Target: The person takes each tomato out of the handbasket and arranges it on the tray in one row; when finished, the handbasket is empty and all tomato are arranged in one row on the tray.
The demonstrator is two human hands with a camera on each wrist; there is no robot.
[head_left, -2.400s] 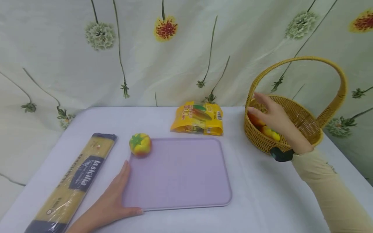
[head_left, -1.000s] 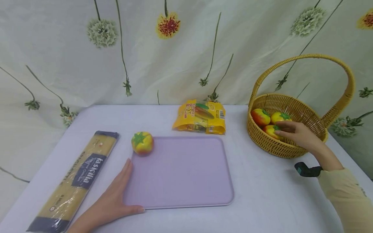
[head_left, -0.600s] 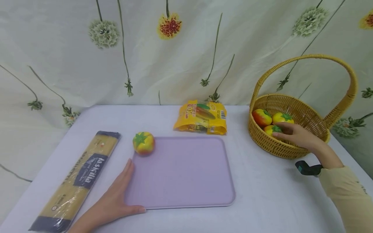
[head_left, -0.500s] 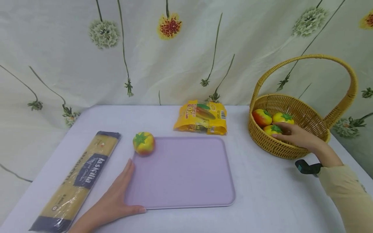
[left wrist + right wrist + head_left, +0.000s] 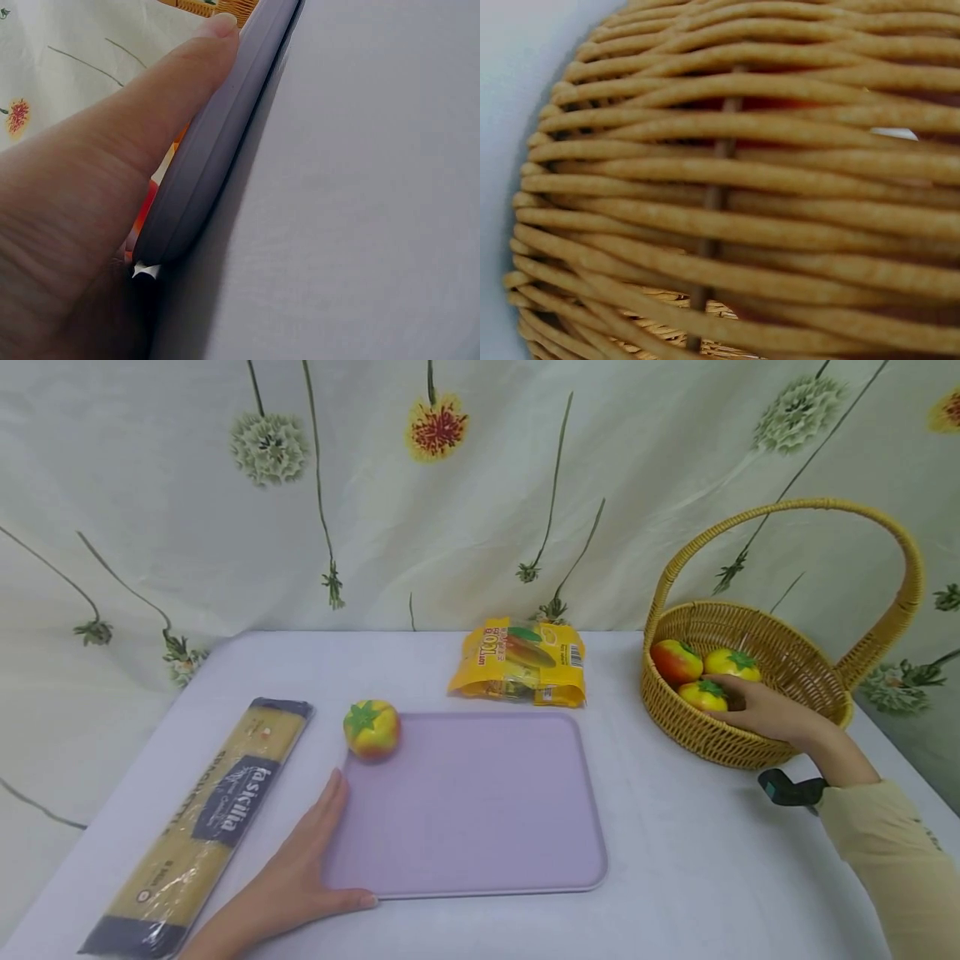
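Note:
Fingers extended, my left hand (image 5: 288, 872) rests at the near left corner of a lilac tray (image 5: 468, 810), thumb along its front edge. In the left wrist view the thumb (image 5: 180, 79) lies against the tray's side (image 5: 206, 154). My right hand (image 5: 772, 710) reaches over the near rim into a wicker basket (image 5: 682, 735). It holds a yellow-red persimmon (image 5: 701, 695) with a green calyx, fingers behind and thumb in front. Two more persimmons lie beside it, a redder one (image 5: 677, 662) and a yellow one (image 5: 731, 664). Basket weave (image 5: 727, 202) hides the hand in the right wrist view.
Another persimmon (image 5: 372, 730) sits at the tray's far left corner. A spaghetti pack (image 5: 206, 827) lies left of the tray. Behind the tray is a yellow mango-print bag (image 5: 517, 662). The tall basket handle (image 5: 795, 506) arches above the basket.
My right hand has moved from above the basket's left side down to the front persimmon, and its fingers have closed round it. The left hand stays at the tray's corner.

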